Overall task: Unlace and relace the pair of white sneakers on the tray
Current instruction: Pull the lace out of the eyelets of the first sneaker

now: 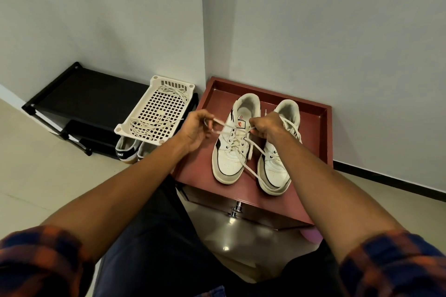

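Left hand (195, 129) and right hand (265, 125) each pinch a lace (222, 124) end, either side of the left sneaker (229, 159). Its toe points toward the person.

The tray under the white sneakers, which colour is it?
The tray is dark red; the head view shows it.

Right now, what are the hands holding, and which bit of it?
Both hold the lace of one sneaker: the left hand grips one loose stretch, and the right hand pinches another by the tongue.
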### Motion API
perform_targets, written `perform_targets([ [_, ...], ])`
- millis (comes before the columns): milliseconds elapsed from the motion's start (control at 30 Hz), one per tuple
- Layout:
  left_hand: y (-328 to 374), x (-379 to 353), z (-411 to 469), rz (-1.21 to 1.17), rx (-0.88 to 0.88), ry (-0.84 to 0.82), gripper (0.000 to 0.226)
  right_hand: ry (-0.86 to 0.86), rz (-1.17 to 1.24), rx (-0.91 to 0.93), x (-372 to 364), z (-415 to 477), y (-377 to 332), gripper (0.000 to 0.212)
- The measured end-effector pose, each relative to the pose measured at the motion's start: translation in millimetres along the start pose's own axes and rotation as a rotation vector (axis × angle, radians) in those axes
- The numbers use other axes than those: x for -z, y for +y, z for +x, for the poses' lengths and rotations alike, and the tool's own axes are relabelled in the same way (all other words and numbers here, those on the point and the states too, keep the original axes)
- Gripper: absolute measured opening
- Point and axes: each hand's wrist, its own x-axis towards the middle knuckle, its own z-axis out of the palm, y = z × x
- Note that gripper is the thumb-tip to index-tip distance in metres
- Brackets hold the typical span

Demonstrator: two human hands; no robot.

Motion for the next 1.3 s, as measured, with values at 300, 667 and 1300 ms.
perform_targets([
  [300,-16.7,-0.8,11.7,0.810,-0.062,0.100,0.023,-0.017,0.026,-0.023,0.2,-2.3,-1.7,0.013],
  [667,-20.7,-53.1,29.3,1.566,-0.534,-0.146,0.032,-0.101,0.068,-0.045,7.7,0.6,-3.6,0.015],
  [1300,15.9,28.9,-6.4,1.658,-0.138,0.538,0.025,-0.187,0.085,-0.118,14.9,3.4,-6.0,0.014],
])
